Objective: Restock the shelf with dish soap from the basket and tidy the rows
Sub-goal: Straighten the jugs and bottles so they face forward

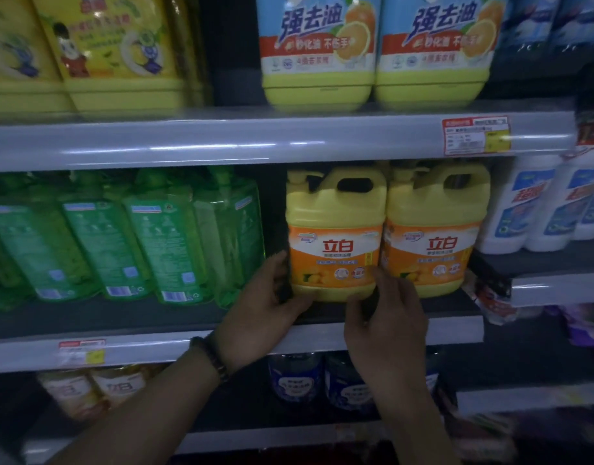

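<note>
A yellow dish soap jug [334, 236] with an orange label stands upright on the middle shelf [456, 327], close to its front edge. Both hands grip its base: the left hand [265, 297] wraps the jug's lower left corner, fingers curled round the side and thumb under the front, and the right hand [384, 317] pinches the lower right corner, its fingertips lying in the seam where the jug meets its neighbour. That second yellow jug [433, 233], of the same make, stands touching the held jug's right side, facing forward. A beaded bracelet [211, 355] circles the left wrist.

Left of the held jug, past a dark gap, stands a row of green bottles [127, 243], turned at a slant with their back labels showing. White bottles [540, 209] stand to the right of the second jug. Directly above the jugs, on the upper shelf, sit two blue-labelled jugs [373, 48] printed with orange slices, side by side; a red price tag [475, 135] hangs on that shelf's rail.
</note>
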Tool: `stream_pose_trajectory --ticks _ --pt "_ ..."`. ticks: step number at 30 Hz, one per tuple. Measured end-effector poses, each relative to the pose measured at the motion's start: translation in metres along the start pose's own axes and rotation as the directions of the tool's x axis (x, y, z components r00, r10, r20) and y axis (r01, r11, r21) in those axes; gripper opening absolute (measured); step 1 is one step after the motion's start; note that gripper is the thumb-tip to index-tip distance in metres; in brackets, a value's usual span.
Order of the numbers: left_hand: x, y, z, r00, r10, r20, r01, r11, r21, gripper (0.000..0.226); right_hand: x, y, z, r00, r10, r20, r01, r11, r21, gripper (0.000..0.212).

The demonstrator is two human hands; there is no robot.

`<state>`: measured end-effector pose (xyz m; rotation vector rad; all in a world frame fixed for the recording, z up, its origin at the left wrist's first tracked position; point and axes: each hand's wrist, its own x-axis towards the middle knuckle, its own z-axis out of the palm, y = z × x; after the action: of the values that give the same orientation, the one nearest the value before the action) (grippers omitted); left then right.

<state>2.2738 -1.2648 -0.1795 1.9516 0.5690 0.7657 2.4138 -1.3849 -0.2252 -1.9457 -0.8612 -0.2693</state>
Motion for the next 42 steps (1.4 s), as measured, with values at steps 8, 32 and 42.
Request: stream_pose_trajectory --ticks 8,32,42 --pt "-0.082 -0.03 -0.122 0.999 0.036 -0.024 -0.025 0.93 0.367 0.024 -0.044 -0.092 0.016 0.941 -0.153 0.303 0.189 0.977 -0.094 0.065" --pt "-0.112 -0.139 -0.423 0.818 -0.169 -0.55 0.205 0.979 0.003 0.079 -0.104 -0.358 0.245 0.479 -0.399 0.781 0.653 0.757 -0.014 0.07" --pt "-0.063 -0.153 -0.44 0.79 -0.289 -0.541 0.066 0.917 -0.393 0.068 -0.101 -0.382 0.298 0.528 -0.409 0.744 0.538 0.839 0.079 0.099"
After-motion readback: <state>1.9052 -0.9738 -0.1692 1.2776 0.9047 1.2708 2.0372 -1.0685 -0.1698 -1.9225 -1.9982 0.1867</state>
